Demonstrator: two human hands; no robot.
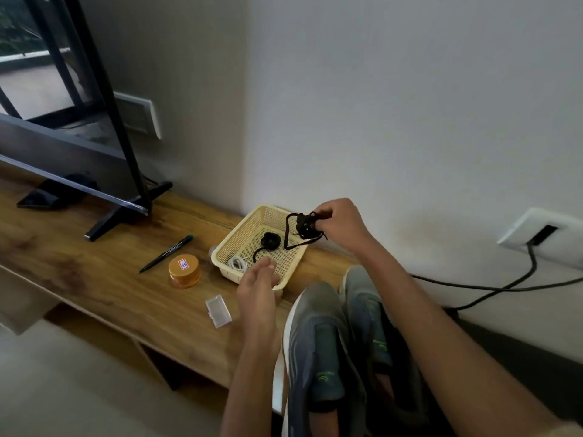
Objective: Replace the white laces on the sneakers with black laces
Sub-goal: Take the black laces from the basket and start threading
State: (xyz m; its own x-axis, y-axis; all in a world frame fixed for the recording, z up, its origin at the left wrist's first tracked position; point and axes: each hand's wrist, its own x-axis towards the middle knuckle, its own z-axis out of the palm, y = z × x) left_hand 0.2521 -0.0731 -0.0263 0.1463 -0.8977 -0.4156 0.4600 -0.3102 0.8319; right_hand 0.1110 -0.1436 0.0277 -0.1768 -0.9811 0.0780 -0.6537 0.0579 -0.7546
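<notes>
wooden bench (94, 279) along the wall | two grey sneakers (331, 335) side by side, toes toward the basket | cream basket (249, 222) on the bench | right hand (342, 225) pinches a black lace bundle (304, 227) above the basket's far corner | left hand (257, 291) with relaxed fingers, holding nothing, over the near rim | second black lace (269, 241) coiled inside the basket

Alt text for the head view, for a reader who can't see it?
The right hand holds a bundled black lace above a cream basket, while the open left hand hovers at the basket's near edge. A second black lace and a white cord lie in the basket; two grey sneakers sit nearest the camera.
</notes>
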